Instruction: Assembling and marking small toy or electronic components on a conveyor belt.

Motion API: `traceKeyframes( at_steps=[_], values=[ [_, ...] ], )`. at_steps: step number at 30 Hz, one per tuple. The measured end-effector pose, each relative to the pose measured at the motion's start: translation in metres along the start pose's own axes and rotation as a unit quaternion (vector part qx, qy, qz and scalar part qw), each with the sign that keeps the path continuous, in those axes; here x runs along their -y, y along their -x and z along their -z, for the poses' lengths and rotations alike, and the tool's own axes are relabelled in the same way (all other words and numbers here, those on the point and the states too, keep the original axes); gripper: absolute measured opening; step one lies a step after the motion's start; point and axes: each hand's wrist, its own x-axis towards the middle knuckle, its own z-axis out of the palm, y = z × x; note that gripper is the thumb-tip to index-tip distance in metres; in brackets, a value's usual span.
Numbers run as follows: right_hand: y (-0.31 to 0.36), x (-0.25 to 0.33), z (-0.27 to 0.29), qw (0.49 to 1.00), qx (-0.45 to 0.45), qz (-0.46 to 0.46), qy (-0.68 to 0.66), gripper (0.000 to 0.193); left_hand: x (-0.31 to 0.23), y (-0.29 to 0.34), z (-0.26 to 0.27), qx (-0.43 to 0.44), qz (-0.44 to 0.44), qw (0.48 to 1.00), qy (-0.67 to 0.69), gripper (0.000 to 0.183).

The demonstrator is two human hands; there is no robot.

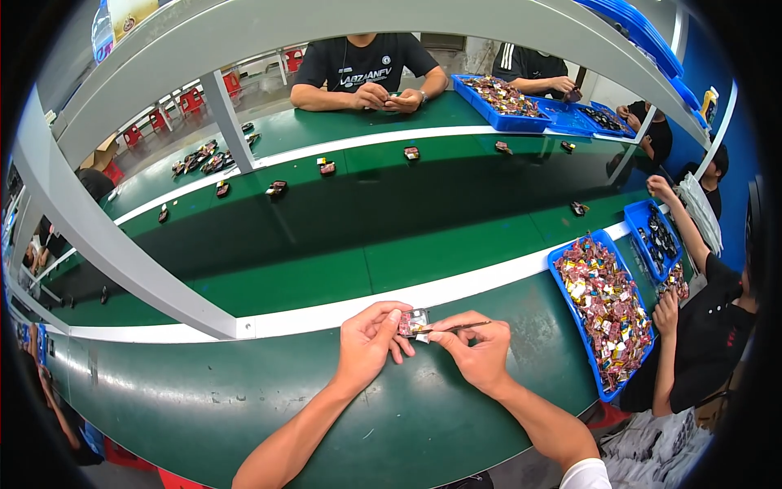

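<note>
Over the near strip of the green bench, my left hand [366,342] grips a small electronic module [414,321] by its left side. The module has a dark housing with a pinkish and whitish inside facing up. Pinched in my right hand [476,350] is a slim dark tool like tweezers [464,327]. Its tip reaches the module's lower right part, and whether it touches is too small to tell. My fingers cover the module's left edge.
A blue tray [556,269] heaped with small pinkish parts stands to my right, beside a smaller blue tray [629,213] and a co-worker's arm [666,342]. Beyond the white rail [285,323], several modules lie along the green belt [326,269]. A grey frame post [122,244] rises at left.
</note>
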Motion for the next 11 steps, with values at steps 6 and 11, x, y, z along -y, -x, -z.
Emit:
traceKeyframes(
  at_steps=[6,11],
  values=[
    [-0.0024,0.0005,0.0016,1.000,0.014,-0.022,-0.007,0.003,0.0024,0.0012,0.0012,0.005,0.004,1.000,-0.005,0.025],
    [-0.0026,-0.0025,0.0025,1.000,0.025,-0.002,0.000,0.003,0.0021,0.0010,0.0014,0.005,0.002,1.000,-0.010,0.025]
  ],
)
